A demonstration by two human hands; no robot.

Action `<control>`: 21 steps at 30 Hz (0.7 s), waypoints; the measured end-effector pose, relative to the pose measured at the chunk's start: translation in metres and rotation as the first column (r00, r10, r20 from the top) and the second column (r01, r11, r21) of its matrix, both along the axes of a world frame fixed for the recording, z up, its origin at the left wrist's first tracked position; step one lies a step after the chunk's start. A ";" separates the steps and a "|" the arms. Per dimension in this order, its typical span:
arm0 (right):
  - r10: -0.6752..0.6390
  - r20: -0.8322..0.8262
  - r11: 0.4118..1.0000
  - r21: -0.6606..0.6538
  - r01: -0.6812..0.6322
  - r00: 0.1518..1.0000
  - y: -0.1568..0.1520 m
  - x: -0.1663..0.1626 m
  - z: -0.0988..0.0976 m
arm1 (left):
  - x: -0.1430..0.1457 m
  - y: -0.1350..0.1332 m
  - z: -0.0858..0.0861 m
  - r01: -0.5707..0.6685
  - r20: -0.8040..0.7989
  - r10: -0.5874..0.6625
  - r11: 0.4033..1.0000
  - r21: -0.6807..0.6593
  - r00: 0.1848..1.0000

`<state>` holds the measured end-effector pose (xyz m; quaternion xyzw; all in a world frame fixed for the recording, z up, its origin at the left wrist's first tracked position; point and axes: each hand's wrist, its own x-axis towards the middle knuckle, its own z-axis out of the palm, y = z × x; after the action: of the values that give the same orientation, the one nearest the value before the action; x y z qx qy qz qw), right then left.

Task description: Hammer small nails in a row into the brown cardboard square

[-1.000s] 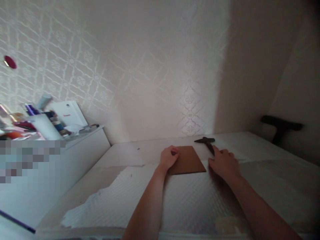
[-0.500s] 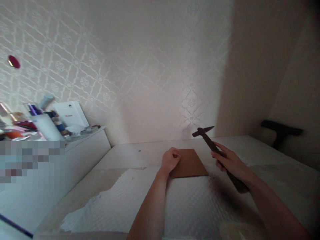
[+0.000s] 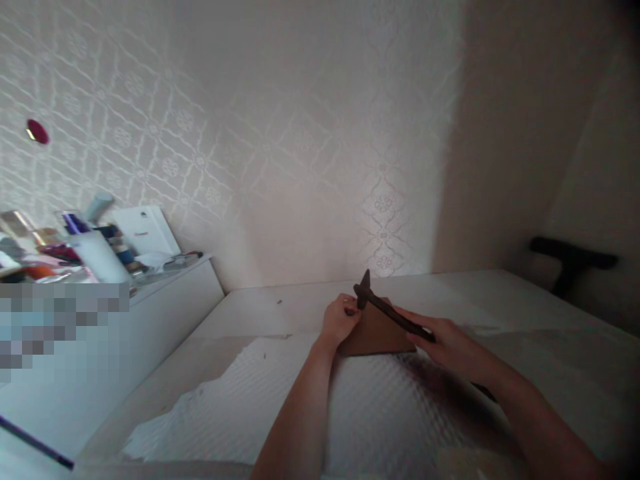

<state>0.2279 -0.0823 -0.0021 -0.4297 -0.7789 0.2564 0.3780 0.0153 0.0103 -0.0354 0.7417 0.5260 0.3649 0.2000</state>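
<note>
A flat brown board [image 3: 374, 335] lies on the white textured sheet [image 3: 280, 407] that covers the table. My left hand [image 3: 340, 320] rests on the board's left edge with its fingers pinched on something too small to make out. My right hand [image 3: 450, 347] is wrapped round the handle of a dark hammer [image 3: 387, 310]. The hammer's head sits just above the board, right beside my left fingertips.
A white cabinet [image 3: 165, 293] at the left carries bottles, tubes and a white box [image 3: 145, 230]. A patterned wall stands close behind the table. A dark T-shaped object [image 3: 570, 260] sits at the far right. Bare tabletop [image 3: 280, 307] shows beyond the sheet.
My right hand took the hammer from the table, raised it, then swung its head down and left to my left fingertips. The left hand stayed on the board.
</note>
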 end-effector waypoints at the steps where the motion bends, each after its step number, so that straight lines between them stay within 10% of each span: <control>1: -0.014 -0.008 1.000 0.003 0.014 1.000 0.000 0.001 0.000 | 0.000 0.000 0.001 -0.001 0.002 0.001 1.000 -0.001 1.000; 21: -0.088 -0.072 0.990 -0.114 0.079 0.994 -0.003 0.001 0.002 | 0.001 -0.001 0.003 -0.012 -0.046 0.013 1.000 0.007 0.999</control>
<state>0.2285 -0.0850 -0.0004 -0.4723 -0.7297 0.2995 0.3935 0.0162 0.0093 -0.0328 0.7471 0.5340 0.3508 0.1833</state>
